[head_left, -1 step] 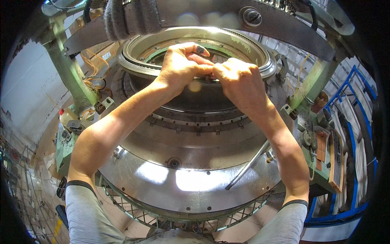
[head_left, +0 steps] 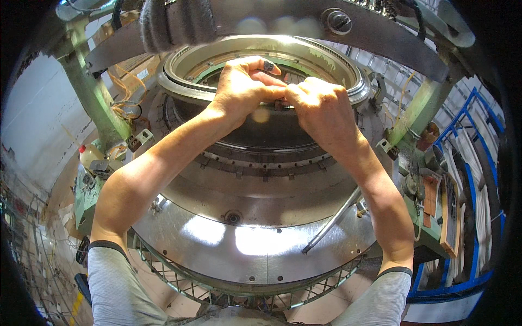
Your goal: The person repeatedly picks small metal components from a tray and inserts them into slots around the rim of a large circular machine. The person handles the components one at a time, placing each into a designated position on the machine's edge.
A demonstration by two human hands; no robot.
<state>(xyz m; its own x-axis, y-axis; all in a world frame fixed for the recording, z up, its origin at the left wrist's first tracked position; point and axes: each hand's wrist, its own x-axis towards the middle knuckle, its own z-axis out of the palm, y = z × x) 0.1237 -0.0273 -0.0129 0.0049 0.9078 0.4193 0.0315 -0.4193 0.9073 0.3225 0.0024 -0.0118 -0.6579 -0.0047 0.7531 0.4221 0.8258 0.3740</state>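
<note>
Above the near edge of a large metal ring point(head_left: 187, 93), my two hands meet fingertip to fingertip. My left hand point(head_left: 239, 87) is closed in a pinch, its fingers pointing right. A small dark piece point(head_left: 268, 66) shows against one of its fingers; whether it is held or worn I cannot tell. My right hand point(head_left: 323, 111) is closed too, knuckles up, its fingertips pressed against those of the left. Whatever lies between the fingertips is too small and too covered to name. Below the hands is the dark cylindrical body point(head_left: 261, 133) of a big round machine.
A broad shiny metal skirt point(head_left: 217, 255) spreads nearest me, with a thin metal rod point(head_left: 333, 220) slanting over its right side. Green posts point(head_left: 89, 81) carry a curved grey beam point(head_left: 261, 22) across the top. A blue rack point(head_left: 472, 174) stands at the right, a capped bottle point(head_left: 88, 155) at the left.
</note>
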